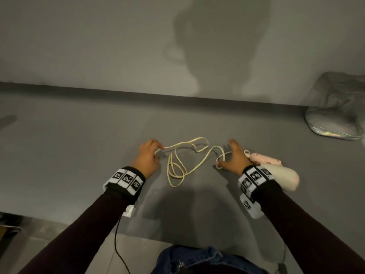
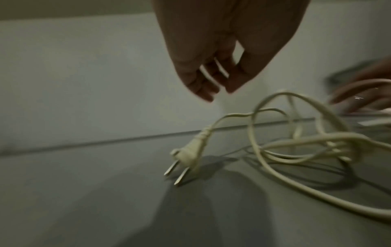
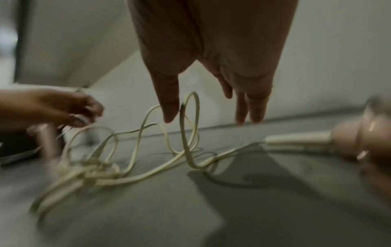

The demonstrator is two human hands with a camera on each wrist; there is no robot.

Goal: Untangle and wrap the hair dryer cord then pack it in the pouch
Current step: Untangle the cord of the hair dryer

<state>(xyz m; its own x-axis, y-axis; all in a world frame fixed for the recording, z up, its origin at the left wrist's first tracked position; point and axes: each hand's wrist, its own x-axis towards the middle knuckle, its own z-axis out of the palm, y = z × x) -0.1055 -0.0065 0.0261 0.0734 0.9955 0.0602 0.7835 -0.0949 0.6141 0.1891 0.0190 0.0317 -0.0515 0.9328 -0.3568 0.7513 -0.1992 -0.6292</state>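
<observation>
A cream cord [image 1: 197,164] lies in tangled loops on the grey table [image 1: 79,145] between my hands. It runs to a pink and white hair dryer [image 1: 280,175] lying on its side beside my right wrist. My left hand [image 1: 158,150] hovers over the cord's plug end. In the left wrist view its fingers [image 2: 203,93] hang loosely curled above the plug [image 2: 188,158] and hold nothing. My right hand [image 1: 227,153] is spread above a raised cord loop [image 3: 193,100], with the straight thumb [image 3: 169,115] just beside it. The clear pouch [image 1: 335,115] sits at the far right.
A pale wall rises behind the table's back edge [image 1: 177,95]. The table's front edge [image 1: 59,216] runs just below my wrists, with floor beyond it. A thin black cable [image 1: 116,244] hangs from my left wrist band.
</observation>
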